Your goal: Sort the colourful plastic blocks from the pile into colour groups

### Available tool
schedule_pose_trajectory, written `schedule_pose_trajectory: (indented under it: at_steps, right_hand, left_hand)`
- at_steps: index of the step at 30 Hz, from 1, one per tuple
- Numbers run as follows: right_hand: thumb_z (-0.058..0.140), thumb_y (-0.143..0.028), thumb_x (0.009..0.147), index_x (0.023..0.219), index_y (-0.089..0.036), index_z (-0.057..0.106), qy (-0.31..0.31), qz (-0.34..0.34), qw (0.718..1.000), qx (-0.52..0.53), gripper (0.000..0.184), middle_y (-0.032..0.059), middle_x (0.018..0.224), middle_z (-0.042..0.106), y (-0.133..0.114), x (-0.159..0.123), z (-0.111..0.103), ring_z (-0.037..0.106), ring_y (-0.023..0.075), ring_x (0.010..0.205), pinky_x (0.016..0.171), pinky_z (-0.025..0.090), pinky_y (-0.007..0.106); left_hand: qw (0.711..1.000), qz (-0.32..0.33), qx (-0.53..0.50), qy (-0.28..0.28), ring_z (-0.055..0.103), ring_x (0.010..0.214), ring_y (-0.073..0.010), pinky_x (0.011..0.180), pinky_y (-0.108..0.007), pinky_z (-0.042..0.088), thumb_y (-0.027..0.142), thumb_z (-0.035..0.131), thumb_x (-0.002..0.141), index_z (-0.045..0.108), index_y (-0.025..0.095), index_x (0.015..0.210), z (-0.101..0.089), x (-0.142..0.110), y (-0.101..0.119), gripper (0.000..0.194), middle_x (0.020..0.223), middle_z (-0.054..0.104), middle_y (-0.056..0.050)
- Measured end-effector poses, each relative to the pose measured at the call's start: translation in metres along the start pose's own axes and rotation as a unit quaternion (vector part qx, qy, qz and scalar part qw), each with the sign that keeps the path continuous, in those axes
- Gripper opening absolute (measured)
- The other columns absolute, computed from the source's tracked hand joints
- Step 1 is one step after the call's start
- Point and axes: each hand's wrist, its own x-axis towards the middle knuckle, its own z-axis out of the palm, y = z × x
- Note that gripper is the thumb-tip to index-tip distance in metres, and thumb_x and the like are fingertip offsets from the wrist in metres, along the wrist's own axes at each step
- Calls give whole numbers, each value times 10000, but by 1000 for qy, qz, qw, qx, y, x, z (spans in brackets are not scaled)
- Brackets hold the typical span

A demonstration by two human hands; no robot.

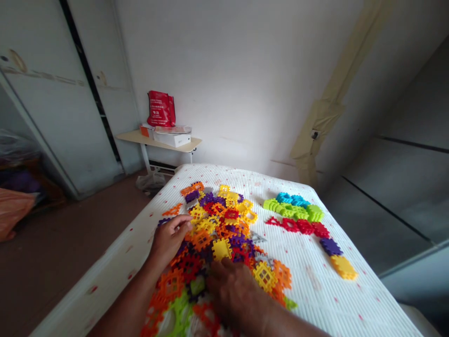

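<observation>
A heap of plastic interlocking tiles in orange, yellow, purple, red, grey and green spreads over the bed. At the heap's left edge is my left hand, its fingers bent and loosely apart, with nothing visible in them. The fingertips are close to yellow and orange window-pattern tiles. My right hand reaches into the near middle of the heap with fingers curled downward. Right beyond its knuckles shows a solid yellow square tile. The fingertips are hidden, so what they grip cannot be seen.
Sorted rows lie at the right: blue tiles, light green tiles, red tiles, a purple stack and a yellow stack. Behind the bed, a small table bears boxes and a red bag.
</observation>
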Motion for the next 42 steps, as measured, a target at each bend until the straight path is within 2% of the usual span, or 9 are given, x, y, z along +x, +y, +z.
schedule_pose_trajectory:
  at_steps: [7, 12, 16, 19, 23, 25, 28, 35, 42]
  right_hand:
    - [531, -174, 793, 852, -191, 608, 12, 82, 996, 17, 98, 63, 916, 617, 20, 4, 2, 560, 214, 833, 627, 469, 295]
    - [516, -159, 805, 892, -184, 606, 21, 97, 995, 16, 127, 71, 980, 617, 28, 5, -5, 569, 194, 852, 670, 464, 268]
    - [480, -125, 833, 908, -194, 605, 34, 139, 989, 22, 162, 52, 923, 615, 40, 5, -9, 569, 162, 826, 683, 444, 236]
    - [454, -118, 855, 882, -194, 606, 35, 170, 985, 15, 172, 45, 898, 613, 52, 5, -11, 572, 149, 816, 673, 428, 221]
    - [462, -130, 857, 891, -195, 608, 21, 214, 977, -3, 164, 46, 913, 617, 66, 2, -9, 578, 143, 805, 637, 409, 208]
    - [454, -151, 869, 894, -198, 605, 18, 229, 973, -13, 160, 46, 914, 618, 71, 1, -7, 579, 141, 804, 620, 401, 204]
    - [442, -183, 881, 891, -203, 593, 29, 238, 971, -19, 153, 40, 907, 619, 75, 0, -6, 580, 142, 803, 608, 392, 208]
    - [481, -238, 859, 864, -207, 580, 56, 225, 973, -19, 104, 26, 904, 618, 76, -1, -5, 582, 153, 814, 607, 389, 226]
    - [497, -255, 852, 872, -211, 576, 73, 235, 969, -16, 93, 20, 904, 618, 79, -3, -10, 586, 150, 820, 610, 387, 226]
  left_hand:
    - [999, -2, 44, 8, 642, 788, -196, 734, -259, 465, 366, 542, 709, 689, 206, 871, -3, 6, -12, 271, 841, 716, -12]
    - [998, 25, 57, -33, 643, 730, -196, 675, -269, 471, 363, 510, 745, 688, 203, 903, 5, 0, -5, 287, 787, 714, -15]
    - [990, 91, 62, -86, 633, 840, -206, 759, -302, 473, 348, 481, 774, 700, 218, 866, 4, -4, 5, 271, 888, 706, -48]
    - [971, 168, 61, -159, 596, 936, -205, 865, -313, 438, 311, 543, 733, 721, 258, 731, 3, -11, 20, 186, 915, 687, -43]
    - [915, 275, 153, -251, 520, 1051, -228, 940, -372, 377, 223, 601, 677, 734, 304, 742, 12, -26, 37, 170, 1040, 648, -31]
    - [887, 298, 215, -282, 469, 1118, -253, 972, -417, 338, 219, 643, 632, 732, 315, 781, 19, -35, 40, 198, 1116, 616, -26]
    - [866, 294, 259, -311, 387, 1210, -282, 1023, -469, 260, 261, 708, 560, 725, 312, 800, 26, -46, 40, 245, 1237, 548, -26]
    - [858, 301, 288, -300, 348, 1249, -270, 1031, -505, 201, 140, 587, 578, 655, 261, 716, 32, -51, 37, 195, 1257, 527, -21]
    - [871, 330, 243, -269, 449, 1117, -263, 961, -455, 344, 103, 534, 595, 631, 261, 788, 36, -51, 40, 267, 1134, 552, -35]
